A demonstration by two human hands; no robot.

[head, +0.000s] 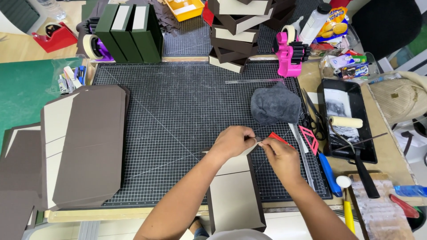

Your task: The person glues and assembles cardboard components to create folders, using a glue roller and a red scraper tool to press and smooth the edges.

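A brown-edged box piece with a cream inside (234,195) lies on the black gridded cutting mat (178,111), reaching toward me. My left hand (232,141) pinches its far top edge. My right hand (281,156) meets it there, fingertips closed on a small strip at the same edge. Just beyond my right hand lies a red flat tool (280,138).
A stack of brown flat cardboard sheets (84,146) lies at the left. A grey cloth (275,105), scissors (313,120), a black tray with a paint roller (344,122), a pink tape dispenser (290,53), stacked brown boxes (240,31) and green boxes (129,33) surround the mat.
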